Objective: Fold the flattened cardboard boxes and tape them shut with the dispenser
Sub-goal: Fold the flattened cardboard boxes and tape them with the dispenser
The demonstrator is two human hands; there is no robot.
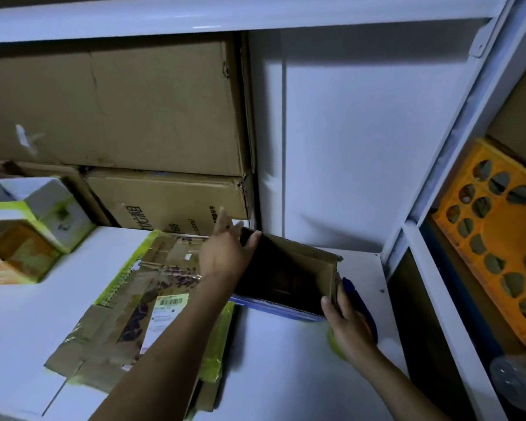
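Note:
A small cardboard box (304, 262) stands opened up on the white shelf surface (286, 360), its dark inside facing me. My left hand (225, 253) holds its far left corner, thumb over the rim. My right hand (346, 326) grips the near right corner with the thumb on the edge. A blue tape dispenser (362, 302) with a yellowish tape roll (331, 338) lies just behind my right hand, partly hidden by it. A stack of flattened boxes (128, 314), taped and labelled, lies to the left under my left forearm.
Large brown cartons (119, 117) are stacked at the back left. White and green boxes (37, 226) sit at the far left. A white shelf upright (422, 238) rises on the right, with an orange perforated crate (498, 238) and a clear plastic item (520, 381) beyond it.

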